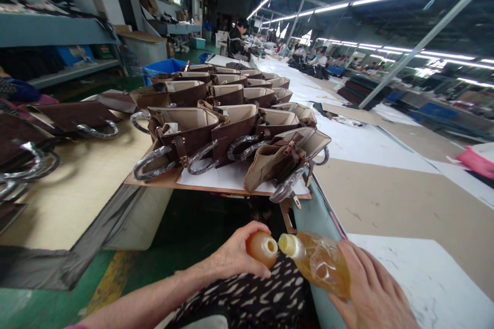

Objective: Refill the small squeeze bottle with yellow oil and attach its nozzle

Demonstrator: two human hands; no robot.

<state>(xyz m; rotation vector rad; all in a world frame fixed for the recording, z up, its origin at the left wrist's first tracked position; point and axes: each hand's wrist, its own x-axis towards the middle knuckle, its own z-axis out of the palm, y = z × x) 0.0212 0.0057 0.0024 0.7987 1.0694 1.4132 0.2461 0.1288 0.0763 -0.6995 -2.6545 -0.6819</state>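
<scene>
My left hand point(235, 254) is wrapped round a small bottle point(259, 249) with an amber tint, its uncapped mouth turned to the right. A larger clear plastic bottle point(322, 262) with yellowish liquid lies tilted in my right hand point(370, 288), its neck pointing left. The two mouths are close together, over my lap; I cannot tell whether liquid runs between them. Just beyond my hands, a brown handbag point(278, 164) with a beige lining leans open at the table's near edge.
Rows of brown handbags point(235, 128) with wrapped handles fill the table ahead. More bags point(73, 118) lie on the left table. White and tan sheets cover the long table point(370, 190) on the right. A seated person point(237, 41) is farther back, near a blue bin point(164, 68).
</scene>
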